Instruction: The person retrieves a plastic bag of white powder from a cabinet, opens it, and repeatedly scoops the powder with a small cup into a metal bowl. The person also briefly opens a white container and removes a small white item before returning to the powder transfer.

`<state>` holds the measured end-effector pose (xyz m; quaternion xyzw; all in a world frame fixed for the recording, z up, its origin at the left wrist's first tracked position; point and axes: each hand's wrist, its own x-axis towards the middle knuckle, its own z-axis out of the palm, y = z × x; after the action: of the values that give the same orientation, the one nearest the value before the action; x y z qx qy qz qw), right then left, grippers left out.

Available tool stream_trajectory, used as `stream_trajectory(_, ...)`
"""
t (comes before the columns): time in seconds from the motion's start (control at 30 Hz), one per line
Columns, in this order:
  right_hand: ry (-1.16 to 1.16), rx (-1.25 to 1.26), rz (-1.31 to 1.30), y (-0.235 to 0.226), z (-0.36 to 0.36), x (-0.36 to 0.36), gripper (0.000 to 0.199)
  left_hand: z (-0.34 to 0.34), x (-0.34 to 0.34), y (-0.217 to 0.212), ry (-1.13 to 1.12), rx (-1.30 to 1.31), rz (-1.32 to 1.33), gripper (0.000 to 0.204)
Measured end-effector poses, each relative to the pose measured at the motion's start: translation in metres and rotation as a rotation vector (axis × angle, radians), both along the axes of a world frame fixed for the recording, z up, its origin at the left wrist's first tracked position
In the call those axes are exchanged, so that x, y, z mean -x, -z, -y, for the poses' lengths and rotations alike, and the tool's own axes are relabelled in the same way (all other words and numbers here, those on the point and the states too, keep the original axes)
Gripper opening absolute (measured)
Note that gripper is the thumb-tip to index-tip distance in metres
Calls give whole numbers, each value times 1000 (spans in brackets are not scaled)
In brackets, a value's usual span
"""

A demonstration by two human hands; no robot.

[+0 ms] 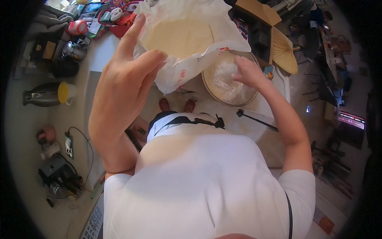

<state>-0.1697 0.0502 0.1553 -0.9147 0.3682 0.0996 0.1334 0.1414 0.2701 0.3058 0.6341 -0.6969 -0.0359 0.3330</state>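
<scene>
Both hands (127, 71) (248, 71) partly hide bag (191, 44) and bowl (229, 85).

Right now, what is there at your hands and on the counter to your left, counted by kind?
Hands: 2, left hand holding the bag, right hand in the bowl
White plastic bag: 1
Round bowl of white flour: 1
Dark jug with yellow lid: 1
Metal kettle: 1
Phone on a cable: 1
Total: 7

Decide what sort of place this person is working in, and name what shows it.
Probably a cluttered home kitchen or food-preparation corner. The right hand is in a bowl of flour, the left hand holds a flour bag, and a thermos jug lies nearby.
</scene>
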Motion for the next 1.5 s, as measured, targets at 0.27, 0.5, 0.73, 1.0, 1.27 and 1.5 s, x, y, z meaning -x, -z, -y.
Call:
stream_trajectory(0.27,-8,-16,104,-20,16,5,54,-2,-4,2,17,15,29,15)
stream_trajectory(0.5,70,24,66,-38,26,23,55,-3,-4,3,11,27,39,16)
stream_trajectory(0.73,36,110,75,24,28,35,53,0,-3,2,36,53,24,7)
stream_trajectory(1.0,80,20,53,22,-2,7,56,1,0,-1,37,22,10,7)
stream_trajectory(1.27,91,60,-70,6,14,38,55,1,1,0,30,8,-42,11)
stream_trajectory(1.5,52,-34,-150,2,15,42,51,2,2,2,35,18,-48,12)
